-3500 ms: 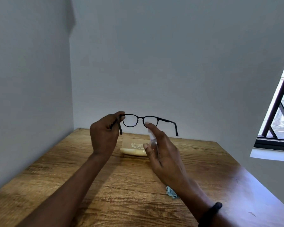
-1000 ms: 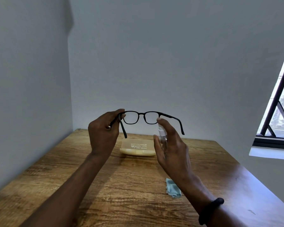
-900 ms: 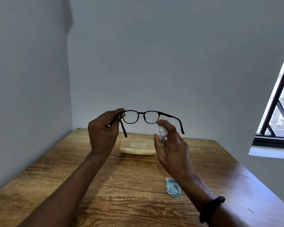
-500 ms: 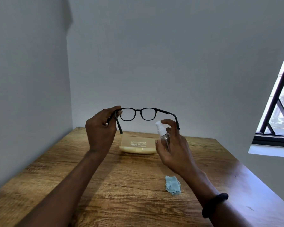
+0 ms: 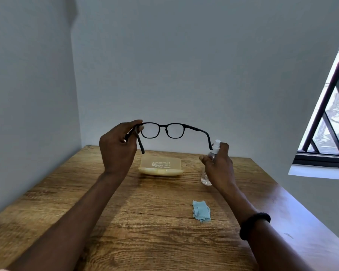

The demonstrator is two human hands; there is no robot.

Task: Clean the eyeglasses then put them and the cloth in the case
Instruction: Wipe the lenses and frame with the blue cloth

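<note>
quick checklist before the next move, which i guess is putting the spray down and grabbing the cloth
1. Eyeglasses held securely: ok, left hand grips one temple.
2. Spray bottle in right hand: ok, upright, low over the table.
3. Bare table under the bottle: ok.
4. Cloth within reach: ok, lying flat near the right forearm.
5. Case open to receive: not ok, it looks shut.
6. Lenses wetted: cannot tell.
</note>
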